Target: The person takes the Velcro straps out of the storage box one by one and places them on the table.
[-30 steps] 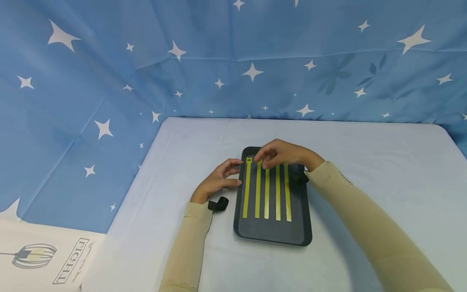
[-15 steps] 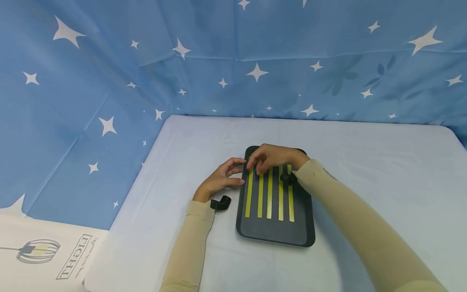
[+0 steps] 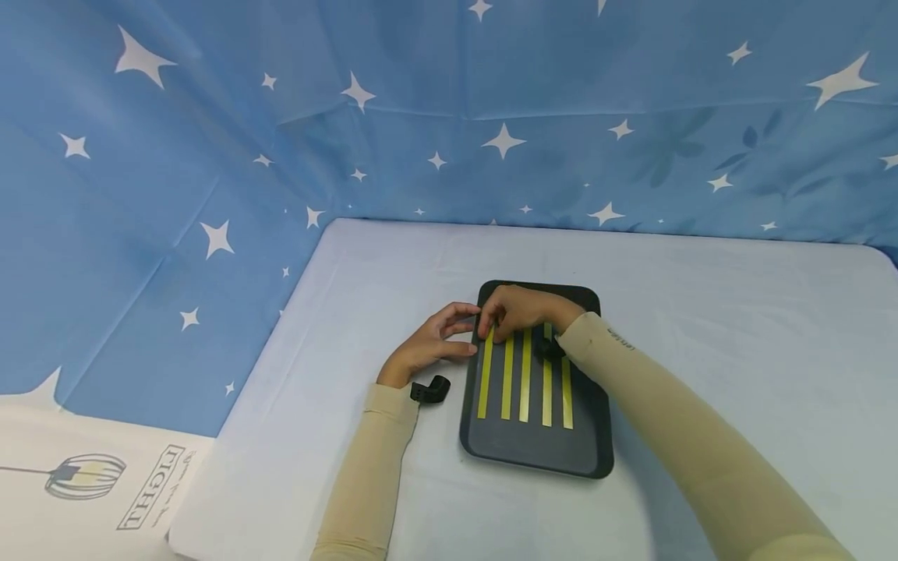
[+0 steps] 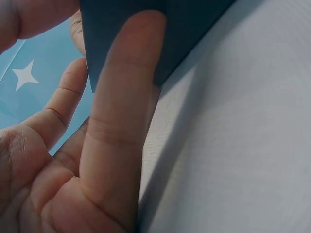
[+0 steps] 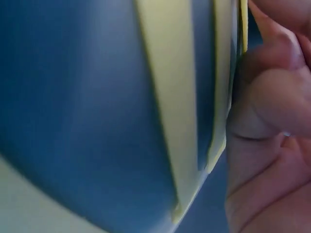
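A dark grey tray [image 3: 533, 452] lies on the white table, with several yellow hook-and-loop straps side by side lengthwise on it. My right hand [image 3: 522, 308] reaches over the tray's far end. Its thumb and fingertips are bent down on either side of the leftmost yellow strap [image 3: 486, 389], hiding the slotted head; I cannot tell whether they pinch it. The right wrist view has other straps [image 5: 175, 97] beside the curled fingers. At the tray's left rim, my left hand [image 3: 431, 343] has its fingers extended and thumb [image 4: 121, 97] against the side wall.
A white cloth [image 3: 379, 273] covers the table. Blue fabric [image 3: 393, 109] with white stars hangs behind and at the left. A pale printed cloth [image 3: 91, 483] lies at the lower left. Black wrist cameras [image 3: 431, 389] are worn at both cuffs.
The right hand has moved left and down, from over the middle straps to the head of the leftmost strap. The left hand stays at the rim; the view has shifted slightly.
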The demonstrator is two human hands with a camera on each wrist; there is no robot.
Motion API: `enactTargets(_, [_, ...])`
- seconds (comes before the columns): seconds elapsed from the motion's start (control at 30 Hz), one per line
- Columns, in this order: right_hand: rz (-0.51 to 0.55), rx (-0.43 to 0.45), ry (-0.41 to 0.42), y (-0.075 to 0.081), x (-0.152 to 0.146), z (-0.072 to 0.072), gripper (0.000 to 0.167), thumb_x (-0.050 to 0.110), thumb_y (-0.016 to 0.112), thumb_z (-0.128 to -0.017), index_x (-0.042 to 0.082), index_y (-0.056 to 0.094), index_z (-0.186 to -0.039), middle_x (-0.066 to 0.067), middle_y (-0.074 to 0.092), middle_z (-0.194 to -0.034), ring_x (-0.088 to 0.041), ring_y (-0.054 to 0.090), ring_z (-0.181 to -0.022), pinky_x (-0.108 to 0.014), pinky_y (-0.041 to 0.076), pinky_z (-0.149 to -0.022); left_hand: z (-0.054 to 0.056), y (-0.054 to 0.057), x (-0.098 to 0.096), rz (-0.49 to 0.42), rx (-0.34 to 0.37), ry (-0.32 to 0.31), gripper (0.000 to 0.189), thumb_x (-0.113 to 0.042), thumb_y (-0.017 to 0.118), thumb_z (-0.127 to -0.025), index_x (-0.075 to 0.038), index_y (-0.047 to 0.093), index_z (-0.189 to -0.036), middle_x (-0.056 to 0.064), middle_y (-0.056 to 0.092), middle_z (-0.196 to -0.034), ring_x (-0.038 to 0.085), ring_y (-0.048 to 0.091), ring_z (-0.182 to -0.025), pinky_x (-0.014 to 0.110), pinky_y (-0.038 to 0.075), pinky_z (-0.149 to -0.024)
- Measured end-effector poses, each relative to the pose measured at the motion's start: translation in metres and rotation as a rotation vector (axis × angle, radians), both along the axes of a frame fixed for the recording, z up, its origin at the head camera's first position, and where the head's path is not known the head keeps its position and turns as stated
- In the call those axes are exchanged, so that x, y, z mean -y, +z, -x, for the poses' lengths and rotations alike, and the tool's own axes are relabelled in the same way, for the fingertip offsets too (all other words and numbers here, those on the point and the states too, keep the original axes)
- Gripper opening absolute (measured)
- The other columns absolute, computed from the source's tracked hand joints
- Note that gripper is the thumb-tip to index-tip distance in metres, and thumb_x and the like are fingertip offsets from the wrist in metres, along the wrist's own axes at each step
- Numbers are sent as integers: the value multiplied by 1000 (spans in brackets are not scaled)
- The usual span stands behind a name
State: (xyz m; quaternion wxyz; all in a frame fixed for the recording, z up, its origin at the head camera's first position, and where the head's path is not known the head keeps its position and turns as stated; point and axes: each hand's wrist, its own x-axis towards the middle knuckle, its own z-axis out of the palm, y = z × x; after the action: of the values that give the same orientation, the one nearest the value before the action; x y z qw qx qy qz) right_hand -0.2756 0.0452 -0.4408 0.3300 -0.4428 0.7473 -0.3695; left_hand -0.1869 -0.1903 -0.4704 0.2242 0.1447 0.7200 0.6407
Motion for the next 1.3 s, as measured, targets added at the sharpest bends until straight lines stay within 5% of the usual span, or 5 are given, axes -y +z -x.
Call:
enactTargets(0.33, [-44,-35,-38,3,6,-8,16,-13,78,-89,1,83,-96,-2,78,-93,-11,62,-72,-31,54,-71,1,-2,1,-27,0,-18,67,2,72,-93,5,44,-154,24,43,-161,41,47,-148,30,53,-98])
enactTargets(0.67, [-4,-81,-68,-2,8,-11,13,-12,78,-91,0,82,-90,-9,79,-89,-12,71,-83,-33,60,-80,-1,-3,0,-27,12,-5,66,6,70,-94,5,43,-154,23,42,-163,42,44,-150,31,53,-97])
enactTargets(1.03, [81,-68,-143,19,-5,-11,11,-11,71,-98,-2,78,-99,-10,77,-99,-34,74,-98,-45,61,-88,-2,-3,1,-13,5,-3,67,6,68,-94,5,41,-155,25,42,-163,44,43,-151,43,49,-111])
enactTargets(1.3, [140,-67,-182,40,-21,-13,11,-10,60,-105,-8,71,-109,-16,71,-104,-49,65,-100,-55,55,-88,-3,-2,-1,-46,40,11,67,9,70,-93,5,42,-154,26,49,-156,37,55,-140,29,56,-95])
